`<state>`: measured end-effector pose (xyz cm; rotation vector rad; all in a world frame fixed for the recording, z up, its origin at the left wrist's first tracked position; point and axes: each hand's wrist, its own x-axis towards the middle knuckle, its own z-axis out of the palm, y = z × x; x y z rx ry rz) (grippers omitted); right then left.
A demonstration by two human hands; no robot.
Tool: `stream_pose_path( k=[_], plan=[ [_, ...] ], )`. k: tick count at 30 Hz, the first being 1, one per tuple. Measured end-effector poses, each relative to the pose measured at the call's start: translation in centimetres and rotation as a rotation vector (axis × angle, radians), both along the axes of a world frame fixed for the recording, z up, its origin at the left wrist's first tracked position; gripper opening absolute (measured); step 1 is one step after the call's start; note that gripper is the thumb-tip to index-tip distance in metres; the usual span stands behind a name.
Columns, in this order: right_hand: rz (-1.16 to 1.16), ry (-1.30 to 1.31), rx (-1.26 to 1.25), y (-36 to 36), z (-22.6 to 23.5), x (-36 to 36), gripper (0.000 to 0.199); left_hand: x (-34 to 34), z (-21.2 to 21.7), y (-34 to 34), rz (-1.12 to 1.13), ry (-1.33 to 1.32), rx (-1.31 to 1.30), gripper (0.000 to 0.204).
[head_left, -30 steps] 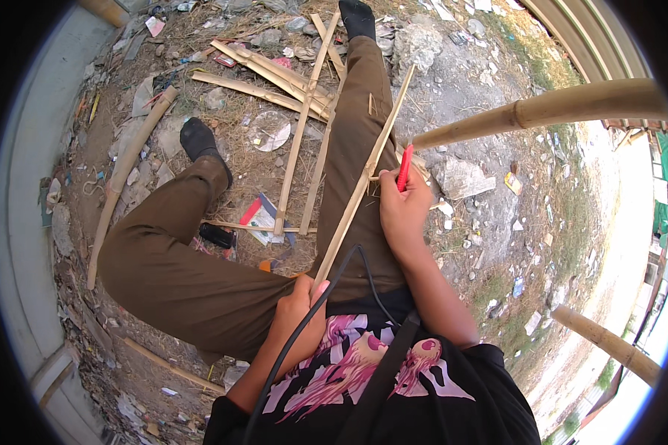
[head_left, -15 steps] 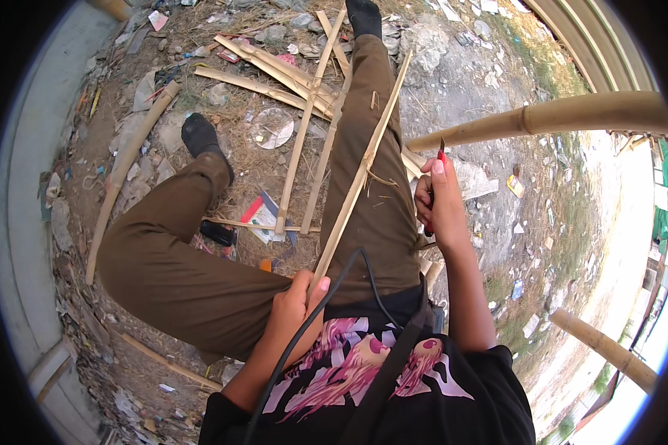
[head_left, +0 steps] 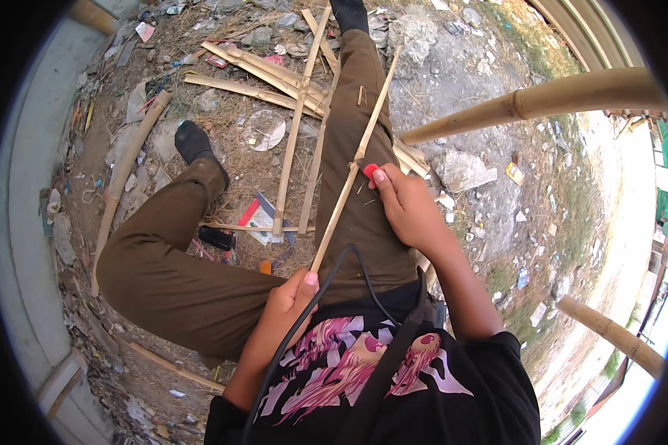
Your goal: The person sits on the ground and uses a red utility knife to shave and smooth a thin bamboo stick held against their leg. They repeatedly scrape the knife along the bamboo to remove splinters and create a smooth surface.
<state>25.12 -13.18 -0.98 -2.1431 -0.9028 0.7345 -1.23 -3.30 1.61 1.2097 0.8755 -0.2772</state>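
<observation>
A long, narrow bamboo strip (head_left: pixel 339 205) runs lengthwise over my stretched-out right leg (head_left: pixel 349 122). My left hand (head_left: pixel 289 298) is closed around its near end, close to my waist. In my closed right hand (head_left: pixel 407 202) is a small knife with a red handle (head_left: pixel 370 172). Its dark blade meets the strip at a node about halfway along, just above the thumb; part of the blade is hard to make out. Thin shavings lie on the brown trouser leg beside the strip and farther up toward the shin.
Several split bamboo strips (head_left: pixel 297 122) lie crossed on the littered ground between my legs. A thick bamboo pole (head_left: pixel 523 105) juts in from the right, and another pole (head_left: pixel 130 159) lies at left. A black cable (head_left: pixel 293 343) hangs across my lap. A pale wall (head_left: pixel 26 222) borders the left.
My right hand has moved left and down from beside the leg, bringing the knife onto the strip's node. The curled sliver there is no longer visible. My left hand keeps its hold.
</observation>
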Motion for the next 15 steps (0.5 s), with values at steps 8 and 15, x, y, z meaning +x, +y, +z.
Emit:
stream_pose_path(
  k=[8, 15],
  plan=[
    [0.052, -0.248, -0.248, 1.0, 0.3, -1.2, 0.034, 1.8, 2.5, -0.6, -0.223, 0.133, 0.378, 0.038],
    [0.011, -0.212, -0.223, 0.7, -0.7, -1.4, 0.038, 1.7, 1.4, -2.2, -0.338, 0.017, 0.692, 0.024]
  ],
)
